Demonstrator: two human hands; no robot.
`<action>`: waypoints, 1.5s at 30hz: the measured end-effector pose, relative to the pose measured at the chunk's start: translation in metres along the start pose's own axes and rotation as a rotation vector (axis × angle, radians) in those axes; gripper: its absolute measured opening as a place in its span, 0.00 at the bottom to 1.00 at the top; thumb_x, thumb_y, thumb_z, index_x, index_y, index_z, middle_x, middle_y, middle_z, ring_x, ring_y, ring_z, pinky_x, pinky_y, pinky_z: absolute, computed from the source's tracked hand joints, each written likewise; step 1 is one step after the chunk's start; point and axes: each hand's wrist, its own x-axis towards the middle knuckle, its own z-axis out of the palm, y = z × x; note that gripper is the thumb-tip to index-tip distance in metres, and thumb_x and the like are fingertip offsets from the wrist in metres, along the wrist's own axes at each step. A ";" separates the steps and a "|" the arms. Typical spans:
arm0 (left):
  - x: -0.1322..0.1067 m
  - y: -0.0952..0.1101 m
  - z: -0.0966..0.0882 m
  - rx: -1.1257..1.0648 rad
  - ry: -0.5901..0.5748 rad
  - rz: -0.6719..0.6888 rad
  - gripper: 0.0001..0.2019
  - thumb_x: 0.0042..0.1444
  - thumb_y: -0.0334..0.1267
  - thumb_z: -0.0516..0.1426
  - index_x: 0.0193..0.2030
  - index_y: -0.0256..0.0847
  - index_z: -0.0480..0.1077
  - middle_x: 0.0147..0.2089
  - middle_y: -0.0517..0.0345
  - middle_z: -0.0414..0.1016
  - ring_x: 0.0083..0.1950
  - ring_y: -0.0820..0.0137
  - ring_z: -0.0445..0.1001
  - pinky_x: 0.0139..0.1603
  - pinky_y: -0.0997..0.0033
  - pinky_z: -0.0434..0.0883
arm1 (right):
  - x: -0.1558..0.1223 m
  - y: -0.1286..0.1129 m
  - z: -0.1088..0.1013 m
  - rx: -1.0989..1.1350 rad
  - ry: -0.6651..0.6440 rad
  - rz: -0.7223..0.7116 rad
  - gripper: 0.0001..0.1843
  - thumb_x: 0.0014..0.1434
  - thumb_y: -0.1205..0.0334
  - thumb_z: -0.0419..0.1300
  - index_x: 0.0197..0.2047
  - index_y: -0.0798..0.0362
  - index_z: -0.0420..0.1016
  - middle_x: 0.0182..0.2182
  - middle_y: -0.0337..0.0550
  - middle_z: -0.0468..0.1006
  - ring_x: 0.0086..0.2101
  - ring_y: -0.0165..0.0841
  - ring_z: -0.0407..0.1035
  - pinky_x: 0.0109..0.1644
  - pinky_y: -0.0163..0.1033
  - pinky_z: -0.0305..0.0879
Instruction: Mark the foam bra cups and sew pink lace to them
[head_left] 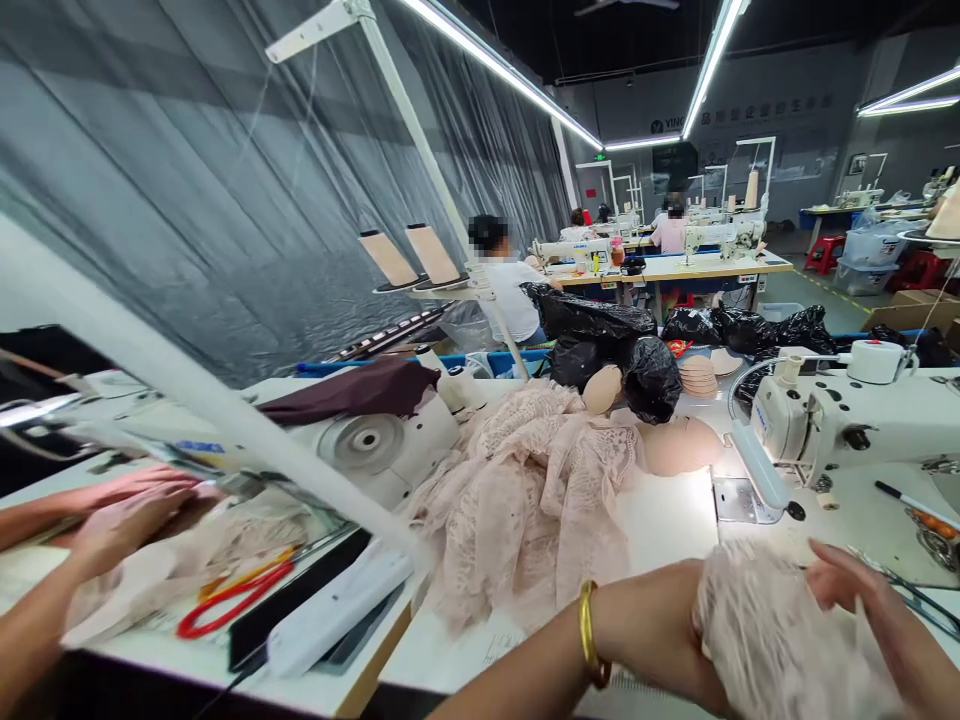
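Note:
My left hand (660, 640), a gold bangle (590, 632) on its wrist, reaches in from the bottom centre. Its fingers are buried in a piece of pale pink lace (772, 640), which it grips. My right hand (851, 590) comes in from the lower right with fingers closed on the same lace at its far edge. Both hands hold the piece low over the white table (667, 520), just in front of a white sewing machine (847, 420).
A heap of pink lace garments (525, 490) lies mid-table with moulded bra cups (679, 445) and black plastic bags (600, 320) behind. At left, a co-worker's hands (120, 510) press fabric at another sewing machine (375, 445); red-handled scissors (232, 600) lie nearby. Other people sit at the back.

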 end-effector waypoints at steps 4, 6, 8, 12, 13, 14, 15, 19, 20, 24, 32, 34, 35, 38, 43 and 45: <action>0.025 -0.014 -0.030 0.789 -0.224 0.108 0.07 0.61 0.30 0.62 0.30 0.40 0.77 0.51 0.54 0.85 0.53 0.59 0.80 0.63 0.51 0.61 | 0.055 0.024 -0.018 -0.393 -0.264 -0.407 0.14 0.77 0.67 0.53 0.49 0.44 0.81 0.41 0.42 0.84 0.43 0.39 0.75 0.51 0.45 0.72; 0.039 -0.026 -0.040 0.921 -0.267 0.099 0.08 0.60 0.31 0.65 0.29 0.40 0.77 0.50 0.55 0.85 0.52 0.61 0.81 0.57 0.54 0.63 | 0.072 0.034 -0.018 -0.510 -0.292 -0.466 0.16 0.76 0.70 0.52 0.46 0.46 0.81 0.40 0.42 0.83 0.42 0.38 0.74 0.47 0.42 0.71; 0.047 -0.035 -0.045 0.963 -0.264 0.095 0.06 0.60 0.33 0.66 0.31 0.41 0.78 0.50 0.58 0.85 0.51 0.62 0.81 0.54 0.56 0.63 | 0.077 0.043 -0.017 -0.543 -0.279 -0.456 0.19 0.73 0.74 0.51 0.48 0.47 0.82 0.42 0.44 0.84 0.44 0.38 0.75 0.43 0.39 0.71; 0.048 -0.041 -0.050 0.949 -0.232 0.110 0.03 0.63 0.37 0.66 0.37 0.44 0.80 0.53 0.59 0.85 0.51 0.63 0.81 0.58 0.54 0.61 | 0.069 0.054 -0.020 -0.581 -0.226 -0.398 0.29 0.65 0.81 0.50 0.54 0.45 0.83 0.47 0.45 0.86 0.48 0.38 0.77 0.45 0.39 0.72; 0.047 -0.041 -0.051 0.945 -0.226 0.110 0.03 0.63 0.37 0.66 0.37 0.44 0.80 0.53 0.59 0.85 0.51 0.63 0.81 0.59 0.54 0.61 | 0.067 0.055 -0.021 -0.597 -0.222 -0.384 0.30 0.64 0.81 0.50 0.54 0.45 0.83 0.49 0.45 0.86 0.48 0.39 0.78 0.46 0.39 0.73; 0.046 -0.041 -0.051 0.940 -0.221 0.109 0.03 0.63 0.37 0.66 0.37 0.44 0.80 0.52 0.59 0.85 0.52 0.63 0.81 0.59 0.54 0.61 | 0.066 0.055 -0.023 -0.610 -0.221 -0.371 0.30 0.63 0.82 0.49 0.54 0.45 0.83 0.51 0.44 0.86 0.49 0.39 0.78 0.47 0.40 0.73; 0.046 -0.041 -0.052 0.931 -0.216 0.109 0.03 0.63 0.37 0.66 0.36 0.44 0.80 0.51 0.59 0.85 0.52 0.63 0.81 0.59 0.55 0.61 | 0.066 0.055 -0.023 -0.618 -0.223 -0.358 0.30 0.63 0.82 0.49 0.54 0.45 0.83 0.53 0.44 0.86 0.50 0.40 0.78 0.48 0.41 0.74; 0.047 -0.042 -0.053 0.890 -0.206 0.105 0.04 0.62 0.37 0.67 0.36 0.43 0.79 0.53 0.57 0.85 0.55 0.62 0.80 0.62 0.54 0.61 | 0.067 0.054 -0.024 -0.618 -0.261 -0.284 0.29 0.65 0.79 0.50 0.56 0.43 0.82 0.54 0.43 0.84 0.47 0.40 0.79 0.47 0.42 0.75; 0.047 -0.043 -0.054 0.885 -0.201 0.102 0.04 0.62 0.37 0.67 0.36 0.43 0.79 0.54 0.56 0.84 0.55 0.62 0.80 0.63 0.53 0.60 | 0.067 0.055 -0.024 -0.619 -0.279 -0.259 0.28 0.67 0.78 0.50 0.57 0.43 0.81 0.54 0.43 0.84 0.46 0.39 0.79 0.45 0.42 0.76; 0.048 -0.043 -0.055 0.879 -0.200 0.099 0.04 0.62 0.37 0.67 0.36 0.43 0.79 0.54 0.56 0.84 0.56 0.61 0.80 0.65 0.53 0.60 | 0.066 0.057 -0.024 -0.635 -0.289 -0.231 0.26 0.69 0.75 0.49 0.58 0.41 0.79 0.53 0.42 0.84 0.43 0.40 0.79 0.44 0.42 0.75; 0.048 -0.042 -0.057 0.892 -0.216 0.102 0.03 0.62 0.38 0.67 0.38 0.44 0.80 0.56 0.57 0.84 0.57 0.61 0.80 0.63 0.56 0.63 | 0.063 0.063 -0.026 -0.604 -0.252 -0.246 0.24 0.69 0.73 0.52 0.57 0.41 0.81 0.52 0.42 0.86 0.42 0.39 0.79 0.42 0.39 0.74; 0.049 -0.043 -0.058 0.899 -0.206 0.106 0.03 0.63 0.38 0.66 0.38 0.44 0.79 0.55 0.58 0.84 0.57 0.62 0.81 0.62 0.56 0.63 | 0.063 0.064 -0.026 -0.614 -0.243 -0.258 0.23 0.69 0.72 0.52 0.56 0.41 0.82 0.52 0.43 0.86 0.43 0.39 0.79 0.41 0.39 0.74; 0.049 -0.043 -0.059 0.903 -0.200 0.108 0.03 0.63 0.37 0.66 0.37 0.44 0.79 0.55 0.59 0.84 0.56 0.62 0.81 0.62 0.56 0.63 | 0.063 0.064 -0.026 -0.620 -0.238 -0.265 0.23 0.69 0.72 0.52 0.56 0.42 0.82 0.52 0.43 0.86 0.44 0.39 0.79 0.41 0.40 0.74; 0.050 -0.044 -0.061 0.924 -0.182 0.104 0.03 0.63 0.34 0.65 0.37 0.43 0.78 0.55 0.60 0.84 0.55 0.63 0.81 0.61 0.56 0.62 | 0.064 0.063 -0.027 -0.640 -0.225 -0.287 0.24 0.69 0.73 0.51 0.57 0.42 0.81 0.54 0.43 0.86 0.44 0.39 0.79 0.43 0.40 0.75; 0.052 -0.043 -0.065 0.975 -0.149 0.081 0.05 0.64 0.34 0.64 0.36 0.42 0.78 0.54 0.59 0.85 0.53 0.63 0.80 0.58 0.55 0.62 | 0.063 0.061 -0.029 -0.646 -0.226 -0.321 0.23 0.71 0.72 0.51 0.58 0.43 0.80 0.52 0.42 0.86 0.47 0.40 0.79 0.46 0.43 0.75; 0.053 -0.043 -0.066 1.002 -0.143 0.074 0.05 0.65 0.34 0.63 0.36 0.42 0.78 0.53 0.59 0.85 0.51 0.64 0.79 0.57 0.55 0.62 | 0.062 0.060 -0.029 -0.640 -0.242 -0.315 0.22 0.72 0.72 0.50 0.56 0.44 0.80 0.48 0.42 0.86 0.45 0.40 0.78 0.45 0.42 0.74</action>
